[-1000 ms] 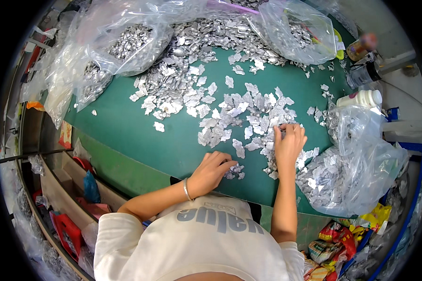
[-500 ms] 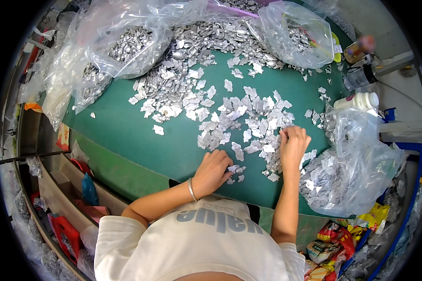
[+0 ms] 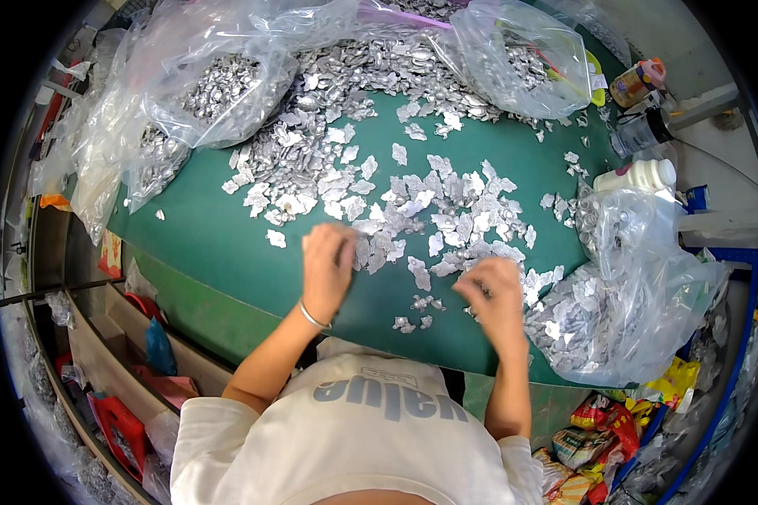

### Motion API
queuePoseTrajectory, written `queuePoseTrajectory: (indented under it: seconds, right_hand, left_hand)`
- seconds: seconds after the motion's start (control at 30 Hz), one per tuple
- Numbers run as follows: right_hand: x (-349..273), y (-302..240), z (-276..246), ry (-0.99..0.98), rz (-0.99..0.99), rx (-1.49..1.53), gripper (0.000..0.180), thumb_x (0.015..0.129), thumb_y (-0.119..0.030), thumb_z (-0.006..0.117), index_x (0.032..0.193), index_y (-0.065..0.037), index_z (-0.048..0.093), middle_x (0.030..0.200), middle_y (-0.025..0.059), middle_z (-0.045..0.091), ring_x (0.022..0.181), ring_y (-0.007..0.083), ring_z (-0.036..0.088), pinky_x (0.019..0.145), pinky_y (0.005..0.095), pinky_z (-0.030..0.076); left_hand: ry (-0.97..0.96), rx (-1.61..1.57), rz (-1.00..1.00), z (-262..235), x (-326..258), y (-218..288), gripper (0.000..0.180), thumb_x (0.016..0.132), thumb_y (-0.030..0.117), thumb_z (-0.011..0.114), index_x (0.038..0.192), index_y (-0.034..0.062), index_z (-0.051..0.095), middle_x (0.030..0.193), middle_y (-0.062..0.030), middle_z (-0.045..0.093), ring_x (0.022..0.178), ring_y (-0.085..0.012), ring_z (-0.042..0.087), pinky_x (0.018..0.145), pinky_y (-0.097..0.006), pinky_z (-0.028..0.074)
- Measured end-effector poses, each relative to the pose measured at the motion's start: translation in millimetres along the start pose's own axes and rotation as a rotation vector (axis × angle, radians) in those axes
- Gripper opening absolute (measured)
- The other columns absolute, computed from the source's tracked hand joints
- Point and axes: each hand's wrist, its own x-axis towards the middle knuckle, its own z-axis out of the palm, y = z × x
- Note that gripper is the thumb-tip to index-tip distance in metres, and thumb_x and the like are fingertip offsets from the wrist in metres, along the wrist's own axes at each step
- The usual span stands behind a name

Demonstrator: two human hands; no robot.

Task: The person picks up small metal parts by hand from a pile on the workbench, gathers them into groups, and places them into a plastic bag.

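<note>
My left hand (image 3: 327, 268), with a bangle at the wrist, is over the green table at the left edge of a spread of small silver metal pieces (image 3: 472, 202). Motion smears its fingers, so what they hold, if anything, cannot be made out. Near the front right of that spread, my right hand (image 3: 495, 296) has its thumb and fingers pointing left, blurred too, with small pieces showing close to the fingertips. Between the hands, nearer to me, lies a little group of rounded silver pieces (image 3: 419, 311) on the table.
A large heap of silver pieces (image 3: 299, 156) covers the far part of the green table (image 3: 210, 227). Clear plastic bags of pieces stand at far left (image 3: 227, 97), far right (image 3: 522, 67) and near right (image 3: 598, 320). A white bottle (image 3: 640, 175) and a tumbler (image 3: 640, 135) line the right edge.
My left hand has lifted off the small group and moved up and left. My right hand has come down and left, away from the spread. The view has shifted slightly.
</note>
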Motion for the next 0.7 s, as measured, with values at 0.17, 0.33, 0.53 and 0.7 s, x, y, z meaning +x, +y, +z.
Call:
queuePoseTrajectory:
  seconds: [0.17, 0.33, 0.53, 0.7]
  right_hand:
    - [54.6, 55.9, -6.9, 0.334, 0.077, -0.374, 0.010, 0.074, -0.005, 0.070, 0.081, -0.002, 0.062, 0.086, 0.0096, 0.061, 0.084, 0.0289, 0.055, 0.079, 0.0391, 0.041]
    - [54.5, 65.4, -2.8, 0.309, 0.058, -0.453, 0.009, 0.075, -0.005, 0.068, 0.080, -0.002, 0.061, 0.081, 0.0097, 0.060, 0.079, 0.0286, 0.054, 0.076, 0.0388, 0.040]
    - [2.9, 8.2, -0.3, -0.091, 0.147, 0.100, 0.008, 0.072, -0.004, 0.070, 0.076, -0.002, 0.064, 0.080, 0.0110, 0.063, 0.076, 0.0284, 0.057, 0.073, 0.0382, 0.045]
    - [2.1, 29.0, 1.5, -0.016, 0.103, 0.047, 0.013, 0.071, -0.004, 0.071, 0.082, -0.001, 0.065, 0.083, 0.0123, 0.062, 0.084, 0.0307, 0.056, 0.080, 0.0391, 0.044]
  left_hand:
    - [-0.013, 0.023, 0.076, 1.3, 13.0, 15.2, 0.024, 0.074, -0.004, 0.062, 0.094, 0.0090, 0.064, 0.105, -0.0070, 0.057, 0.099, -0.0257, 0.052, 0.081, -0.037, 0.035]
    - [-0.197, -0.130, 0.148, 32.9, 37.0, 35.4, 0.025, 0.076, 0.000, 0.066, 0.100, 0.0079, 0.063, 0.101, -0.0065, 0.059, 0.098, -0.0247, 0.054, 0.084, -0.036, 0.036]
    - [-0.265, -0.003, 0.252, 90.4, 61.8, 35.9, 0.016, 0.077, 0.010, 0.067, 0.093, 0.0076, 0.063, 0.094, -0.0051, 0.057, 0.092, -0.0232, 0.053, 0.080, -0.037, 0.034]
    - [-0.364, 0.120, 0.286, 103.9, 72.5, 34.5, 0.013, 0.077, 0.012, 0.066, 0.089, 0.0066, 0.064, 0.086, -0.0057, 0.054, 0.091, -0.0229, 0.051, 0.079, -0.038, 0.033]
